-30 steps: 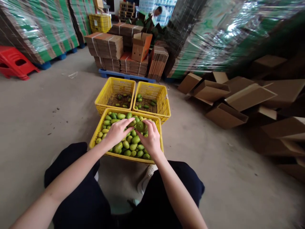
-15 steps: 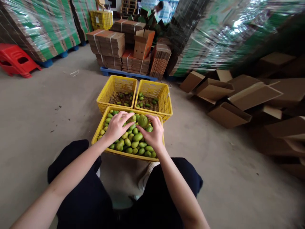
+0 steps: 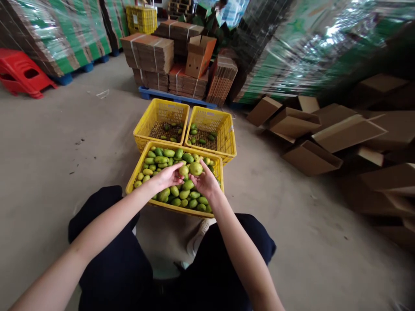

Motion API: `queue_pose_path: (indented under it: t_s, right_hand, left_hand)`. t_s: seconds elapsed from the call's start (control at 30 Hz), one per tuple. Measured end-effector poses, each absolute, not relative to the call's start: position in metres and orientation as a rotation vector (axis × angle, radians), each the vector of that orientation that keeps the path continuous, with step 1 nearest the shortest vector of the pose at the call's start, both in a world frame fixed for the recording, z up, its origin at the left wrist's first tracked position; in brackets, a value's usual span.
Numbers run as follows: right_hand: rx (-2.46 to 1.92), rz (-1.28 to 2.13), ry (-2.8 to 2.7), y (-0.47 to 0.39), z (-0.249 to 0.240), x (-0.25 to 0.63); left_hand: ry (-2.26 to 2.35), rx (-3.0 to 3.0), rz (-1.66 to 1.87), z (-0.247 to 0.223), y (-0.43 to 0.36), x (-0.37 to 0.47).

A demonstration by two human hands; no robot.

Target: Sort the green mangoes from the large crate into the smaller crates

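Note:
My left hand [image 3: 171, 177] is closed around a small yellow-green fruit [image 3: 183, 170], thumb and fingers at its left side. In my right hand [image 3: 206, 179] lies a larger, rounder green fruit [image 3: 196, 169], with fingers curled about its right side and underside. The two fruits are side by side, nearly touching. Both hands are over a yellow plastic crate [image 3: 129, 183] filled with many oval fruits [image 3: 168, 153], from dark green to yellowish; their exact kind I cannot tell. The hands hide part of the pile.
Behind the full crate stand a left yellow crate [image 3: 142, 129] and a right yellow crate [image 3: 228, 134], each with several green fruits at the bottom. Flattened cartons [image 3: 152, 52] stack on a blue pallet [image 3: 155, 94]. Open cardboard boxes [image 3: 298, 123] lie right, a red stool [image 3: 26, 73] left.
Both hands have turned from palms down to more palms up, bringing the two fruits closer together and into fuller view. The camera view has shifted slightly.

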State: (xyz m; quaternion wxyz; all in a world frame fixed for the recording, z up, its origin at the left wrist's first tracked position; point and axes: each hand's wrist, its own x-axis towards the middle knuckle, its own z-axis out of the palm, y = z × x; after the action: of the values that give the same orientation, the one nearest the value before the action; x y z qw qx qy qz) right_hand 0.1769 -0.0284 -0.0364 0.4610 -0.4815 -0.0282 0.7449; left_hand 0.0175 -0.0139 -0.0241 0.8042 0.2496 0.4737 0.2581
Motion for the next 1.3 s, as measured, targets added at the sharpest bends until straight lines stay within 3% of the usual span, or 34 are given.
queue_pose_path:
  t_s: [0.17, 0.3, 0.43, 0.63, 0.77, 1.07, 1.2, 1.3]
  right_hand:
    - [-1.089, 1.727, -0.356, -0.034, -0.043, 0.178]
    - [-1.094, 1.287, -0.781, -0.035, -0.05, 0.177]
    - [-1.235, 0.677, -1.151, -0.037, -0.052, 0.172]
    - [-1.184, 0.401, -1.278, -0.042, -0.046, 0.165]
    - [-1.096, 0.594, -1.144, -0.043, -0.044, 0.16]
    - [-0.83, 1.545, -0.396, -0.033, -0.039, 0.173]
    - [-0.84, 1.631, -0.209, -0.03, -0.045, 0.185]
    - [-0.882, 1.6, -0.162, -0.03, -0.049, 0.194]
  left_hand:
    - [1.128, 0.842, 0.703, -0.027, -0.013, 0.023]
    - [1.208, 1.48, 1.104, -0.032, -0.012, 0.018]
    - [1.035, 1.792, 1.269, -0.031, -0.014, 0.012]
    - [1.048, 1.845, 1.273, -0.026, -0.017, 0.009]
    - [0.988, 1.466, 1.331, -0.019, -0.013, 0.007]
    - [0.807, 0.471, 1.125, -0.011, 0.005, -0.007]
    - [0.862, 0.436, 0.944, -0.028, 0.006, -0.002]
    - [0.96, 0.643, 0.484, -0.061, -0.028, 0.01]
